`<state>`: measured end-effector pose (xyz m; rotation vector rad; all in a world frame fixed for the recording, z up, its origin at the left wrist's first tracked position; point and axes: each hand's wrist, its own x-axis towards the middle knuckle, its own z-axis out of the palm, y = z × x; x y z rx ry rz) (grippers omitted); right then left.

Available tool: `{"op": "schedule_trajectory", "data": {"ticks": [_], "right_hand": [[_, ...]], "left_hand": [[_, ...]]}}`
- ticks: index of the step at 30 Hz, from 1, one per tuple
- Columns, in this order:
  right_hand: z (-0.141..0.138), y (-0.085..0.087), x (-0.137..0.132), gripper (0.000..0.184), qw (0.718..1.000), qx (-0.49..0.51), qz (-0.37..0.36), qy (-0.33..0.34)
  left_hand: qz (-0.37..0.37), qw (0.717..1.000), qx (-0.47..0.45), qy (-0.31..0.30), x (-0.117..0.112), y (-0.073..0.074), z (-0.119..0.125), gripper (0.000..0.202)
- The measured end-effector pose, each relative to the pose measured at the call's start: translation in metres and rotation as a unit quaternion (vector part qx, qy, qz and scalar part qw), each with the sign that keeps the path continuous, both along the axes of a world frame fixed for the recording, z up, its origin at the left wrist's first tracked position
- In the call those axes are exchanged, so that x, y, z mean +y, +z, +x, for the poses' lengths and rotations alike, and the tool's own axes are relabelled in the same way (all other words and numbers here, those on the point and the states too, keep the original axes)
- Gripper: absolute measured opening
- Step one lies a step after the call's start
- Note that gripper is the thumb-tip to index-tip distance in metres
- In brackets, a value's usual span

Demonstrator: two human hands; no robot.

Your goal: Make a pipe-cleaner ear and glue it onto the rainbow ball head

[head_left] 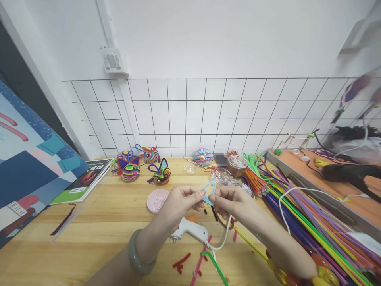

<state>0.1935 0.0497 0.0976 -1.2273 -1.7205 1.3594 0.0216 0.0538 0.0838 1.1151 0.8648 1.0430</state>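
Observation:
A light blue pipe cleaner [212, 184], bent into a small pointed loop, is held up between my two hands above the table. My left hand [189, 197] pinches one side of it between thumb and fingers. On the other side, the thumb and fingertips of my right hand [228, 198] are closed on it too. Below my hands lies a white glue gun [192, 229] with its cord curling to the right. Cut red pipe cleaner pieces [181, 262] and a green pipe cleaner [214, 264] lie nearer to me.
A pink dish [156, 200] with small beads stands left of my hands. Colourful wrapped ornaments [131, 171] sit at the back left. Clear plastic containers [222, 174] stand behind my right hand. Long pipe cleaners [312, 222] cover the right side; a booklet [85, 180] lies left.

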Motion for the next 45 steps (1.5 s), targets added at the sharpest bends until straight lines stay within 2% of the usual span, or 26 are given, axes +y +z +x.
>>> {"op": "schedule_trajectory", "data": {"ticks": [6,13,18,23,34,40,45], "right_hand": [[0.001,0.003,0.0,0.036,1.0,-0.011,0.004,-0.012],[-0.002,0.001,-0.002,0.036,1.0,0.002,-0.005,0.008],[0.002,0.006,-0.003,0.031,0.999,0.032,-0.022,0.031],[0.003,0.009,-0.003,0.029,0.998,0.059,-0.012,0.023],[0.006,0.009,-0.005,0.029,0.993,0.098,-0.02,0.059],[0.008,0.01,-0.005,0.025,0.989,0.103,0.006,0.105],[0.005,0.01,-0.007,0.022,0.986,0.121,0.016,0.113]], "left_hand": [[-0.012,0.999,-0.027,-0.018,0.001,0.001,0.002,0.034],[0.006,1.0,0.001,-0.007,0.002,-0.007,0.002,0.026],[0.032,0.999,-0.001,0.01,0.002,-0.002,0.0,0.024],[0.005,1.0,-0.022,0.001,0.001,0.004,-0.002,0.024],[-0.041,0.994,-0.09,-0.057,-0.001,0.006,-0.003,0.024],[-0.083,0.983,-0.117,-0.115,-0.001,0.003,-0.004,0.023],[-0.118,0.971,-0.128,-0.165,-0.002,0.0,-0.003,0.026]]}}
